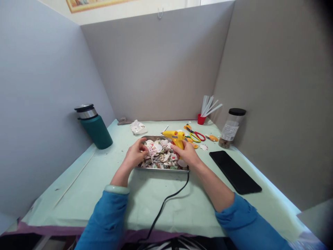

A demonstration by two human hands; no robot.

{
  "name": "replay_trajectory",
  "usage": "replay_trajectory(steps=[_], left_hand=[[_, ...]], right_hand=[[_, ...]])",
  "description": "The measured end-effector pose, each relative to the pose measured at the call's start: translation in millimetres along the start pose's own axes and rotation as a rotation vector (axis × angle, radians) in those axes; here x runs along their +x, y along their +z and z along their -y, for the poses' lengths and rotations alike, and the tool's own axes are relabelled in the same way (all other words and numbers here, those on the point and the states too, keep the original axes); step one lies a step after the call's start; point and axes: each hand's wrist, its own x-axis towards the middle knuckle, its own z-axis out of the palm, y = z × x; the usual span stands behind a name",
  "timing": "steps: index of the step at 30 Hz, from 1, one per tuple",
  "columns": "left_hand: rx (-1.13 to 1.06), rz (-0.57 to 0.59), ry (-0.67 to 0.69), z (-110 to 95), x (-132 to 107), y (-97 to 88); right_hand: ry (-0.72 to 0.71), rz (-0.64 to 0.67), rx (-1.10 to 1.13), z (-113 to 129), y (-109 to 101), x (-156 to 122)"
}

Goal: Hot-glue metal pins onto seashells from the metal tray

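My right hand (187, 152) is wrapped round the grip of a yellow hot glue gun (176, 136), whose nozzle points left over a metal tray (161, 169) filled with several seashells. Its black cord (166, 199) runs back toward me across the table. My left hand (135, 154) is closed on a white shell with red marks (152, 149), held just above the tray and close to the gun's nozzle. Both hands hover over the tray's middle.
A teal flask (95, 127) stands at the left. A red cup of glue sticks (204, 114), scissors (196, 134), a black-lidded jar (231, 127) and a black phone (235, 171) lie to the right. A crumpled white packet (137, 127) sits behind the tray. Grey partitions enclose the table.
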Motion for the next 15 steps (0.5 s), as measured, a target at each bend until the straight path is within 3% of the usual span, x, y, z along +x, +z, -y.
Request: replay_trajectory(steps=[3, 6, 11, 15], left_hand=[[-0.137, -0.02, -0.009, -1, -2, 0.9], [-0.139, -0.018, -0.01, -1, -3, 1.8], [0.137, 0.01, 0.036, -1, 1, -4.1], [0.368, 0.11, 0.068, -4, -1, -8.3]], right_hand=[[0.006, 0.004, 0.003, 1, 1, -1], [0.012, 0.002, 0.006, 3, 1, -2], [0.011, 0.003, 0.002, 3, 1, -2], [0.003, 0.005, 0.003, 1, 1, -1]])
